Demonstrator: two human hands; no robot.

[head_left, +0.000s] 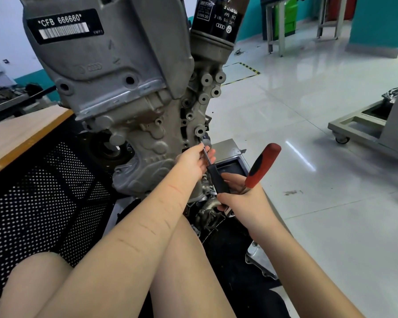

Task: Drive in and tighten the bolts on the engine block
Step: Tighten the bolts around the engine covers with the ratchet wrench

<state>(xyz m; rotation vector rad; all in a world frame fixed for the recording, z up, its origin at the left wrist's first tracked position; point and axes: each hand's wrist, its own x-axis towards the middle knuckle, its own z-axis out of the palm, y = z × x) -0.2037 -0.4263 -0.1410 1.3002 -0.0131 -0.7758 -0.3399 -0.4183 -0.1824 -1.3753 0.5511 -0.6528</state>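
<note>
Bolts are the job, one apparently under the driver's socket tip low on the engine block (pixel 124 92); nearest, right hand (pixel 241 198) grips the black-handled driver (pixel 217 180) plus a spare red-handled tool (pixel 262 166); beyond, left hand (pixel 193 161) pinches its shaft, likely steadying it.
</note>
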